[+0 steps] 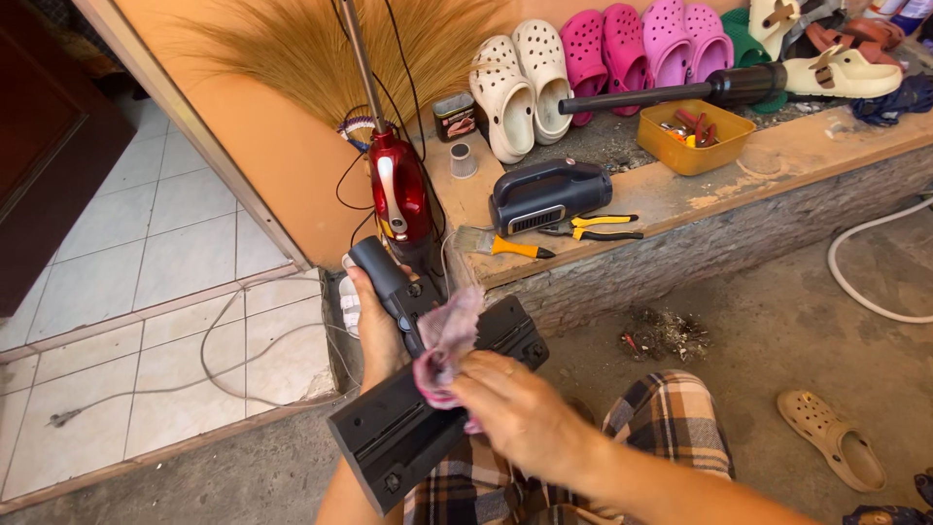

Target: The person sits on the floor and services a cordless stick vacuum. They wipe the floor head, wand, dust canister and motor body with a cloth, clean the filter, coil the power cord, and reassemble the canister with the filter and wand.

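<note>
At the frame's 6 o'clock the left hand clamps the neck of a black vacuum floor head while the right hand pinches a pink cloth against it, wiping apparently mid-way, with the red vacuum standing at 12 o'clock.

Small dark tin on ledge

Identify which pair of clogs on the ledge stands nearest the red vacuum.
The cream pair, at the left end of the row; the pink pairs stand farther right.
</note>
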